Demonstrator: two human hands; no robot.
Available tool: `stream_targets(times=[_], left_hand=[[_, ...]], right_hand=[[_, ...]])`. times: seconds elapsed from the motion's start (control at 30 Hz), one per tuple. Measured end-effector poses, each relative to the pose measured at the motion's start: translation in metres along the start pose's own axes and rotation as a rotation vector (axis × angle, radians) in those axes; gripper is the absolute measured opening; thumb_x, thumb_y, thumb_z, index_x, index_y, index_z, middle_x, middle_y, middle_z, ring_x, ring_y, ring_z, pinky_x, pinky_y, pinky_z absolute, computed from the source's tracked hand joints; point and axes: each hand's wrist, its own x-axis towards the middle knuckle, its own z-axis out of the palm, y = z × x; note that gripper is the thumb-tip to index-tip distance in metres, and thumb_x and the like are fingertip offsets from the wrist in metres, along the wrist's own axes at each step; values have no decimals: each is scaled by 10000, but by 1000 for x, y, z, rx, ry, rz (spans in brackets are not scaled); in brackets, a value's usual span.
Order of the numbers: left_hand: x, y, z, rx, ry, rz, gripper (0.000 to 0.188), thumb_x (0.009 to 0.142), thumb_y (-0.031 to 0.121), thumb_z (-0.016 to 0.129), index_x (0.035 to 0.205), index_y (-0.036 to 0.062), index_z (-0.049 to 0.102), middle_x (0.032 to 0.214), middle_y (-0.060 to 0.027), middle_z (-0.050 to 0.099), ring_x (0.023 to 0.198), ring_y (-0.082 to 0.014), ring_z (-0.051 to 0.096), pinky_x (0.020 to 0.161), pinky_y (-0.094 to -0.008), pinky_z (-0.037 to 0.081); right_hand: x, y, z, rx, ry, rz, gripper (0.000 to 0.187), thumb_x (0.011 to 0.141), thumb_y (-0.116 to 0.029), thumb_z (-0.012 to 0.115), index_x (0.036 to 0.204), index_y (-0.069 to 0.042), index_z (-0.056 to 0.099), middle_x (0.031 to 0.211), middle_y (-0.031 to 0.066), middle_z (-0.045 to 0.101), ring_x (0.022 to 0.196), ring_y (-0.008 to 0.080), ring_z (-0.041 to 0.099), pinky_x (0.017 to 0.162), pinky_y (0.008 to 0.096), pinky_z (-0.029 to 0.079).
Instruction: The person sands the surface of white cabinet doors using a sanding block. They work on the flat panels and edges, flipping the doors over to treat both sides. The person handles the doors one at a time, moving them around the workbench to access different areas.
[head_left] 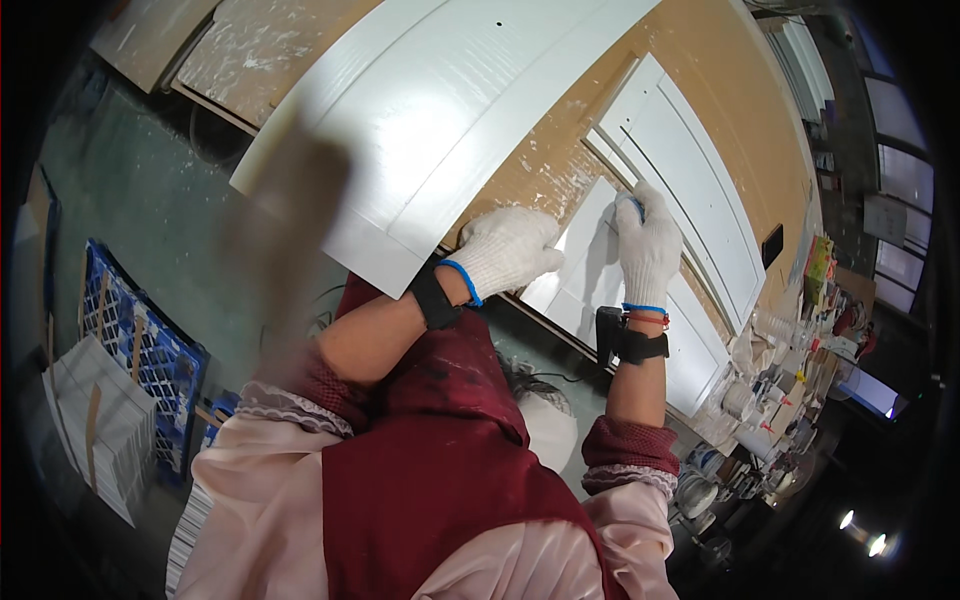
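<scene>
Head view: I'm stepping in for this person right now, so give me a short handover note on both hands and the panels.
Left hand, in a white knit glove, lies flat on the near edge of the small white panel, steadying it.
Right hand, also gloved, presses a small blue-edged pad against that panel's far end; whether it is gripped or only pushed is unclear.
The panel lies on the paint-spattered workbench, between a large white door panel and a long white panel.
How much of the surface is already worked cannot be told; the rubbing looks unfinished.
</scene>
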Motion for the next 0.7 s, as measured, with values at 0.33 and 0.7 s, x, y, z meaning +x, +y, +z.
stream_targets(times=[0.33, 0.7], left_hand=[[-2, 1, -1, -6, 18, -13, 319, 827, 400, 606, 914, 100, 669, 877, -161, 684, 874, -352, 664, 765, -473, 513], [-2, 1, 0, -48, 30, 5, 328, 820, 417, 607, 881, 101, 668, 846, -126, 687, 843, -313, 670, 761, -429, 513]], right_hand=[[-25, 8, -9, 142, -183, 5, 359, 837, -276, 649, 1126, -64, 682, 935, 136, 713, 865, 236, 686, 815, 325, 513], [-44, 44, -34, 303, -101, 177, 447, 830, -304, 674, 1165, -9, 661, 922, 126, 704, 771, 202, 659, 743, 303, 511]])
